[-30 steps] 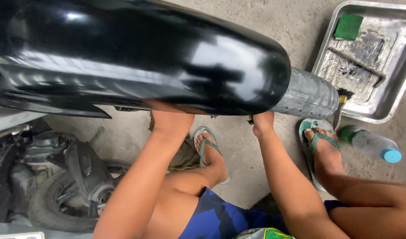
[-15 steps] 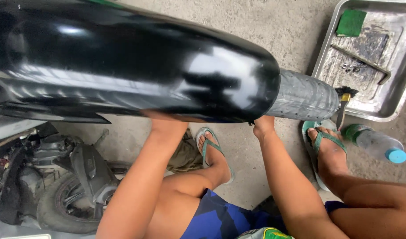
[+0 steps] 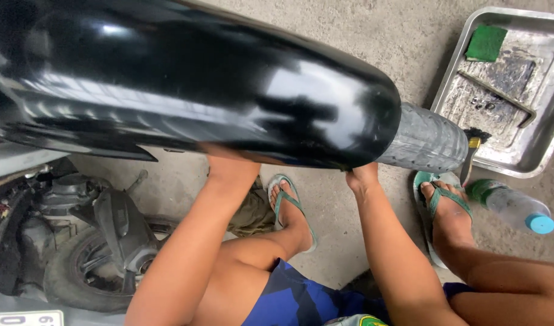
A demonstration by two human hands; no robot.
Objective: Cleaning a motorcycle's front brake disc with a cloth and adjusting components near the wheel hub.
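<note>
Head view looks down on a glossy black fender (image 3: 186,90) that fills the upper left and runs lengthwise from the left edge toward the right, ending in a rounded tip. Past that tip the grey tyre (image 3: 425,142) sticks out along the same line. The fender lies directly above and ahead of the person's hands, and both arms reach up to its lower edge.

The left hand (image 3: 231,162) goes under the fender near the middle of its length; its fingers are hidden, so whether it grips anything cannot be told. The right hand (image 3: 362,176) is at the fender's tip, nearer the tyre, fingers curled up against the lower rim; how firmly it grips cannot be told either. The two hands are well apart along the fender's long axis.

At lower left stands a dark scooter wheel and engine (image 3: 102,247). A metal tray (image 3: 533,158) sits on the concrete floor (image 3: 343,27) at upper right, holding a green pad (image 3: 486,42). A clear bottle with a blue cap (image 3: 512,208) lies just beside the person's right foot in a green sandal (image 3: 443,202).
</note>
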